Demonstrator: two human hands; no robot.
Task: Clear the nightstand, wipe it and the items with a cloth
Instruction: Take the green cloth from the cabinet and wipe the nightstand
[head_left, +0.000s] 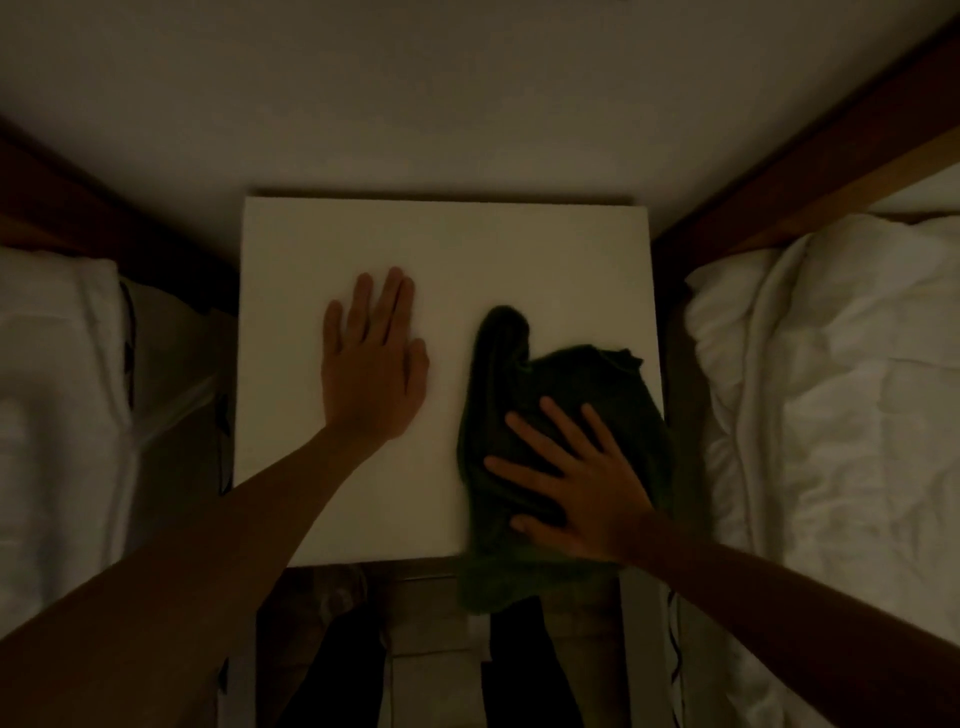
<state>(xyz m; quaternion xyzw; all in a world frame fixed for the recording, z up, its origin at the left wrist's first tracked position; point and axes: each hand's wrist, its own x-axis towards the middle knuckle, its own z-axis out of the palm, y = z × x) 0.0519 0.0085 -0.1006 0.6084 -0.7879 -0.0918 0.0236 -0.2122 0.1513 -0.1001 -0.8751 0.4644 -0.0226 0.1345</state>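
The white square nightstand (441, 249) stands against the wall in dim light, its top bare apart from the cloth. A dark green cloth (566, 379) lies crumpled on its right front part and hangs over the front edge. My right hand (576, 483) presses flat on the cloth with fingers spread. Beside it, my left hand (371, 358) rests flat on the bare top at the left, fingers together, holding nothing.
A bed with white bedding (841, 395) flanks the nightstand on the right, and another white-covered bed (57, 384) on the left. Dark wooden bed frames (810, 156) run to the wall. My legs in dark trousers (519, 670) show below the front edge.
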